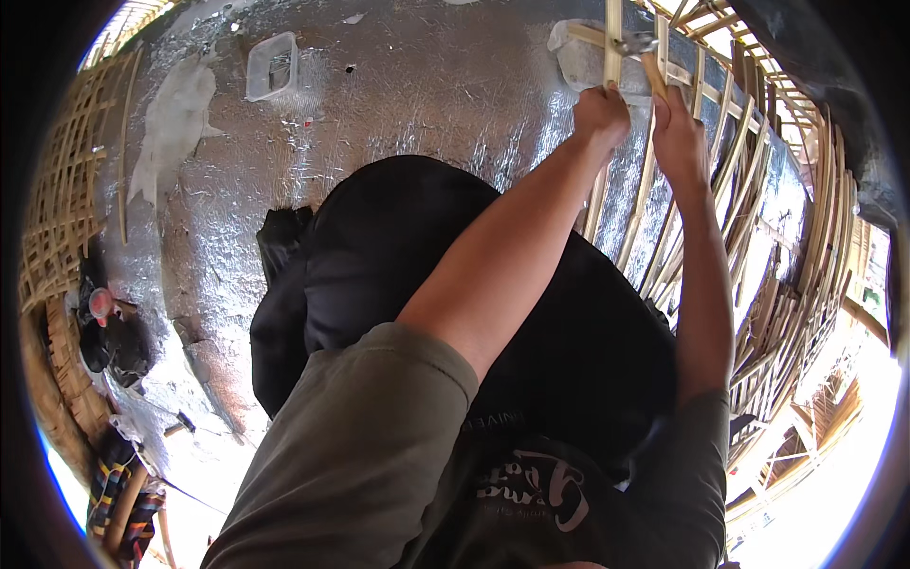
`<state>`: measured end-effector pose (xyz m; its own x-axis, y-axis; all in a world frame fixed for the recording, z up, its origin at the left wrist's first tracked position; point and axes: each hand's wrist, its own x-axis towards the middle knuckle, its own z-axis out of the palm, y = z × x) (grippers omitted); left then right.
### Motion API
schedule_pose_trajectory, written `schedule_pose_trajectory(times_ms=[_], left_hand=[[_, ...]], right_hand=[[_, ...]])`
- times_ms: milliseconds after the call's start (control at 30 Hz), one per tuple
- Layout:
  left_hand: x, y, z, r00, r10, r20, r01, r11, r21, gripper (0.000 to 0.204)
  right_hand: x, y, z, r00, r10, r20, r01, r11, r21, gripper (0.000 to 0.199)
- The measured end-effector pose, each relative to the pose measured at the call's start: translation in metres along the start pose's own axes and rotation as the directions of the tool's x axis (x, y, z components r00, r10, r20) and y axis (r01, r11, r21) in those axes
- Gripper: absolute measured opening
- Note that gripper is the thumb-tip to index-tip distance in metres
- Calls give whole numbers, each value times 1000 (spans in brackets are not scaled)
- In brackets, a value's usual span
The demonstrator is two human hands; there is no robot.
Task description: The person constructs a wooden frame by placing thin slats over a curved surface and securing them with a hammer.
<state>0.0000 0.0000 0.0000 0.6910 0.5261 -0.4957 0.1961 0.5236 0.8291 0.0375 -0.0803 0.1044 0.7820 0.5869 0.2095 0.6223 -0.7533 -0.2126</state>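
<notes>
My left hand [603,116] is closed around the lower end of a pale bamboo strip [613,24] that stands upright toward the top of the view. Just to its right, my right hand [680,142] grips the wooden handle of a hammer [653,74]. The hammer's metal head lies against or right beside the strip, above my left hand; whether they touch I cannot tell. A short flat wooden piece [585,35] runs crosswise behind the strip, over a pale patch of floor. No nail can be made out there.
Several bamboo slats [749,175] form a frame on the right. A clear plastic tub [272,68] with small contents sits on the shiny floor [379,104] at the far left. Bamboo lattice [71,171] borders the left side, near a dark bag [123,346] and another hammer-like tool [180,424].
</notes>
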Motion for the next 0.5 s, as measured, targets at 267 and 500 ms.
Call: schedule_pose_trajectory(times_ms=[267,500], left_hand=[[-11,23,-16,992,-112,-57,116,991,62,42],[-6,12,-7,1000,-17,15,18,998,-64,41]], right_hand=[[7,-11,2,989,91,113,-93,996,8,21],[3,-18,-20,983,108,151,-105,994,-27,20]])
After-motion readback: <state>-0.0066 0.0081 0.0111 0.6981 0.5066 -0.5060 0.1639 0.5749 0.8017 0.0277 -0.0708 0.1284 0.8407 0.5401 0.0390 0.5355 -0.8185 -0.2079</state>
